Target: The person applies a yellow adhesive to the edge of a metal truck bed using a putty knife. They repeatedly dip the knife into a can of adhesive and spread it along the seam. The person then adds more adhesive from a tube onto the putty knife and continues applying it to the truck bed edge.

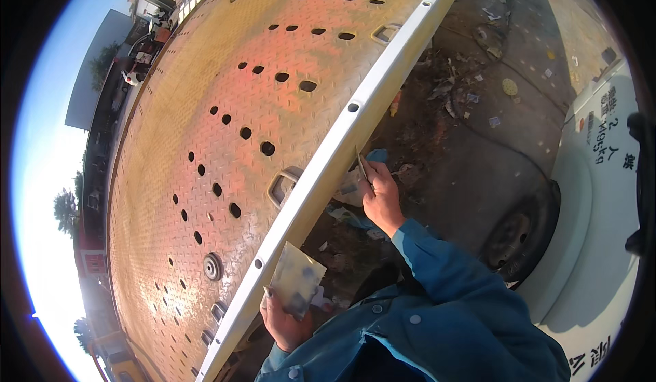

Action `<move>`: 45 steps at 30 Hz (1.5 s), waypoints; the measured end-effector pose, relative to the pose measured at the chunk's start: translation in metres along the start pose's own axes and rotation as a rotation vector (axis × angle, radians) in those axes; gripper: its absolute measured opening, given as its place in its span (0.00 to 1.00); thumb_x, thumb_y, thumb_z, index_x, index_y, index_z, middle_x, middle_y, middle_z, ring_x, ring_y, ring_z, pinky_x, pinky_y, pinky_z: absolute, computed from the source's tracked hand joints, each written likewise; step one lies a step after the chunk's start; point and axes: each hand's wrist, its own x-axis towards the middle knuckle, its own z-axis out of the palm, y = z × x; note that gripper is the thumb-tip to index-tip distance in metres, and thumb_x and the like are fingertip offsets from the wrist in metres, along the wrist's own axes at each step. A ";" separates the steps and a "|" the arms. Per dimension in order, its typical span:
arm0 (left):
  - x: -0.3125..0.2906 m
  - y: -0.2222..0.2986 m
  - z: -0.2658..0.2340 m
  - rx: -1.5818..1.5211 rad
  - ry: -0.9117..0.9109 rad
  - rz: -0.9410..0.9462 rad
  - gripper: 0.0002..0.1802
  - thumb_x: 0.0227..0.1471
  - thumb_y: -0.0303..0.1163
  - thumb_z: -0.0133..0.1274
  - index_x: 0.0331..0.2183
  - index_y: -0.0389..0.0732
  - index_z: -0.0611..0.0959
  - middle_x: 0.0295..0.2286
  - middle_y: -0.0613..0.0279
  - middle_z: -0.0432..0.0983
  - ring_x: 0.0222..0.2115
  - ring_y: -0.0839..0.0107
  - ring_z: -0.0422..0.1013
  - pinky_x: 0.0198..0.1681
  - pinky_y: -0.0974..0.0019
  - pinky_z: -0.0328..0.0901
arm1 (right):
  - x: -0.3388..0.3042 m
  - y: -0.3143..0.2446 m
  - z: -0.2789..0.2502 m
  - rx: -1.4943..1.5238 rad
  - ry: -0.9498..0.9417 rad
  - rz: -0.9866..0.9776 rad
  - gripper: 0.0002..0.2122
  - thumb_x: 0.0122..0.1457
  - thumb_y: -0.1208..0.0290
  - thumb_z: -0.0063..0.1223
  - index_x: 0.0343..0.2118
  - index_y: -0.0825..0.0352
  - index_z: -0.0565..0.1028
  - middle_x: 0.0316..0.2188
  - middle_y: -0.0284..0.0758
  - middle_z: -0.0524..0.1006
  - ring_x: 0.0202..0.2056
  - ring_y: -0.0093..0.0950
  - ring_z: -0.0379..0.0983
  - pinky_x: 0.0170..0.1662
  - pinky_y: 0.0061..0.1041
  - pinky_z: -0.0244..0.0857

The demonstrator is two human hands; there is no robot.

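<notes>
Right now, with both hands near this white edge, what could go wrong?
The flat plate, held near one edge by the left hand, might slip. The thin tool in the right hand could scratch the white edge. Scattered litter on the ground may make footing uncertain.

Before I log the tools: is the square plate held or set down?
Held: the left hand grips the plate at its lower end.

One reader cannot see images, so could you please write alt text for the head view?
A blue-jacketed person holds a pale flat plate in the left hand and a thin object in the right hand, beside a white-edged perforated metal deck; a white vehicle stands at right.
</notes>
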 end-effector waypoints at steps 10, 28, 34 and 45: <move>0.002 -0.012 0.017 0.012 0.066 0.025 0.34 0.78 0.51 0.51 0.68 0.34 0.73 0.58 0.45 0.79 0.56 0.46 0.80 0.56 0.36 0.78 | 0.074 0.051 -0.046 0.114 0.186 0.224 0.10 0.73 0.76 0.58 0.53 0.72 0.83 0.47 0.46 0.82 0.47 0.47 0.82 0.52 0.41 0.75; 0.013 -0.023 0.063 0.033 0.014 0.029 0.33 0.78 0.51 0.51 0.66 0.31 0.75 0.57 0.46 0.81 0.56 0.49 0.81 0.58 0.42 0.77 | 0.081 -0.007 -0.068 0.133 -0.005 -0.103 0.13 0.78 0.73 0.56 0.59 0.70 0.82 0.50 0.47 0.83 0.48 0.47 0.81 0.54 0.40 0.77; 0.035 -0.041 0.096 0.049 -0.081 0.015 0.30 0.79 0.46 0.52 0.66 0.31 0.77 0.58 0.48 0.81 0.58 0.54 0.80 0.63 0.48 0.75 | 0.025 -0.065 -0.128 0.569 -0.101 0.166 0.10 0.79 0.73 0.55 0.55 0.73 0.82 0.43 0.37 0.82 0.44 0.25 0.78 0.47 0.29 0.73; 0.077 -0.068 0.147 0.175 -0.290 0.394 0.30 0.79 0.43 0.53 0.66 0.26 0.81 0.61 0.48 0.81 0.63 0.58 0.75 0.70 0.54 0.65 | 0.008 -0.132 -0.186 0.647 -0.180 0.342 0.06 0.78 0.74 0.56 0.45 0.71 0.81 0.32 0.23 0.75 0.34 0.11 0.65 0.37 0.21 0.63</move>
